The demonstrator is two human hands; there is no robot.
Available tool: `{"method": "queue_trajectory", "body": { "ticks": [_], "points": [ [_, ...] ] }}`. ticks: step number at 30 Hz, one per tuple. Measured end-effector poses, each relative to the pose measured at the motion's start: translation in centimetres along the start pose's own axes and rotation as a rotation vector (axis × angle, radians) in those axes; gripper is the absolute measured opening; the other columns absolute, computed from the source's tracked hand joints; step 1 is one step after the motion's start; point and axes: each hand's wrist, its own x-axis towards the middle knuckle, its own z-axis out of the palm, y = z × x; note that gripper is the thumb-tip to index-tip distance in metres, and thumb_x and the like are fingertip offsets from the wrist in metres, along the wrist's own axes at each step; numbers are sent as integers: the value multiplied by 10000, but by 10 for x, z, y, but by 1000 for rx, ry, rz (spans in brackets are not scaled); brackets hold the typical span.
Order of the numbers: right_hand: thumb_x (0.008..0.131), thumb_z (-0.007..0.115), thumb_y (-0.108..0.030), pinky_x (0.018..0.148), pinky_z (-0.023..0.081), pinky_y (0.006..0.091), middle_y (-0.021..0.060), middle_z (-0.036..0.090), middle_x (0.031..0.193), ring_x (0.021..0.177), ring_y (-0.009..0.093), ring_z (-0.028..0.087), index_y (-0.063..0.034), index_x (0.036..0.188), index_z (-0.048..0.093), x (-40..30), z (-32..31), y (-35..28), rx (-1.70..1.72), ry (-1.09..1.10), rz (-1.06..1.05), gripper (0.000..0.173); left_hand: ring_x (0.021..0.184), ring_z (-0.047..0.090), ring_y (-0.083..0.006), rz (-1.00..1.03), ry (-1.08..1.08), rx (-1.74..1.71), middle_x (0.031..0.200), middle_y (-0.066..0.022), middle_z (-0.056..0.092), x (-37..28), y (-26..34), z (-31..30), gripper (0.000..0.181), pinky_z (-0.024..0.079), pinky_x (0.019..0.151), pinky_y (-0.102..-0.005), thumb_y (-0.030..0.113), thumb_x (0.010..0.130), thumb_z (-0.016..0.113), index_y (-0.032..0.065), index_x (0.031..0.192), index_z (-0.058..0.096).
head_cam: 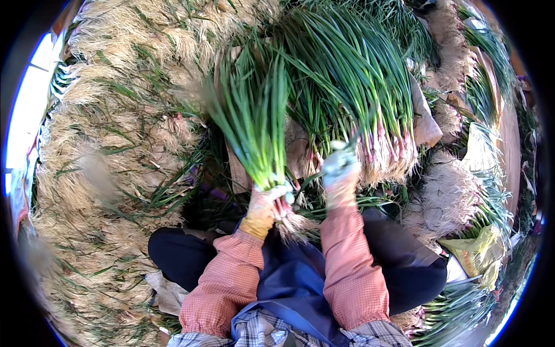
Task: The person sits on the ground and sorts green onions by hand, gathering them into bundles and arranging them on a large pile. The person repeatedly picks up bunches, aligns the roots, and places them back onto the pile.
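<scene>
My left hand [269, 199], in a soiled glove, grips a bunch of green garlic or similar allium plants [260, 143] near the reddish stem bases. The long green leaves point away from me, and the pale roots hang towards my lap. My right hand [341, 167], gloved and blurred by motion, is beside the near left side of a larger pile of the same plants [381, 126]; a thin green leaf passes at its fingers. Whether those fingers hold anything cannot be made out. Brown sheet material [297, 147] shows between the held bunch and the pile.
A broad mass of pale roots [130, 104] with loose green leaves fills the left side. More bundles lie at the right, roots inward [446, 195], near a yellowish woven sack [481, 249]. My crossed legs [407, 264] and blue apron [290, 269] are close below my hands.
</scene>
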Motion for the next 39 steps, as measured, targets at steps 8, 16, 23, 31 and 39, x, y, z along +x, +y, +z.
{"method": "queue_trajectory", "body": {
  "ticks": [8, 16, 23, 31, 39],
  "points": [
    [833, 604, -389, 742, 510, 408, 188, 671, 925, 810, 316, 662, -77, 1076, 603, 8, -40, 87, -2236, -155, 153, 395, 533, 479, -146, -207, -45, -195, 677, -28, 491, -2, 8, -27, 466, 423, 538, -284, 38, 845, 573, -20, 1288, 439],
    [858, 646, -174, 348, 264, 205, -14, 565, 579, 391, 44, 409, -45, 934, 670, -24, -41, 16, -831, -11, 515, 152, 693, 592, -177, 56, 161, 135, 876, -80, 601, -13, 51, 9, 374, 502, 540, -276, -3, 799, 588, 10, 1162, 503],
    [823, 678, -442, 484, 394, 244, 15, 588, 658, 484, 76, 466, -31, 1122, 614, -48, -19, 1, -998, -31, 448, 513, 380, 536, -256, -226, 103, 83, 702, -144, 604, 2, -18, 1, 235, 522, 372, -424, 18, 818, 604, -27, 1038, 537],
    [854, 617, -106, 446, 447, 246, 39, 605, 771, 543, 109, 524, -34, 985, 583, -58, 21, 32, -642, 164, 193, 153, 266, 437, -217, -45, 22, 204, 520, -115, 551, -4, -31, -2, 206, 450, 302, -341, 48, 847, 562, -87, 996, 515],
    [865, 477, -143, 360, 243, 228, -67, 303, 468, 360, 42, 276, -133, 630, 387, -46, -3, -27, 164, -14, -65, 252, 631, 589, -204, -52, 56, -18, 875, -114, 612, -21, -24, -6, 301, 562, 663, -398, 16, 815, 583, 32, 1107, 509]
  ]
}}
